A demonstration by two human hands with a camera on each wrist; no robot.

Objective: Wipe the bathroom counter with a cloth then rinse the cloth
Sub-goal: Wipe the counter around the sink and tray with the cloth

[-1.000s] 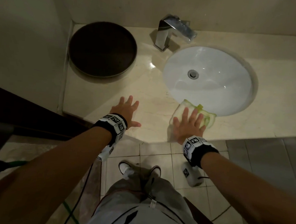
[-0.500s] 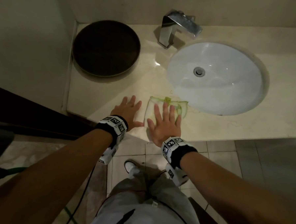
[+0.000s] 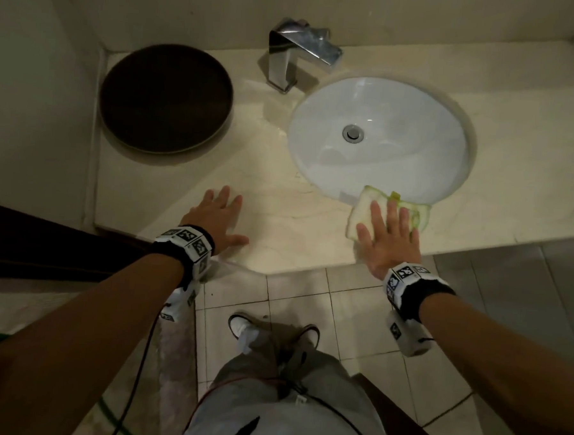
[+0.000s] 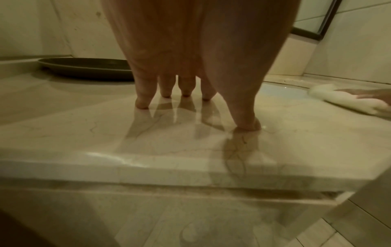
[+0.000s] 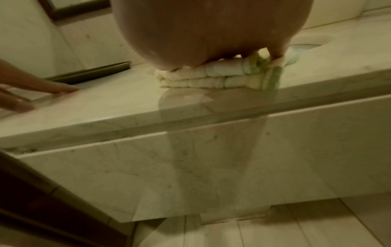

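Note:
A folded white cloth with green edging [image 3: 366, 208] [image 5: 203, 78] [image 4: 347, 100] lies on the beige marble counter [image 3: 280, 197] at the near rim of the white sink [image 3: 376, 135]. My right hand [image 3: 389, 236] [image 5: 211, 33] presses flat on the cloth with straight, spread fingers. My left hand [image 3: 214, 218] [image 4: 190, 66] rests flat on the bare counter to the left, fingers [image 4: 143, 100] straight and touching the wet, shiny stone. The chrome tap [image 3: 297, 51] stands behind the sink, with no water running.
A dark round tray [image 3: 165, 98] [image 4: 88, 68] sits at the counter's back left against the wall. The counter's front edge [image 4: 190, 168] is just below both wrists. Tiled floor [image 3: 308, 301] and my shoes lie below.
My right hand has slid the cloth from beside the left hand back to the right, along the sink's near rim. The left hand has stayed put on the counter.

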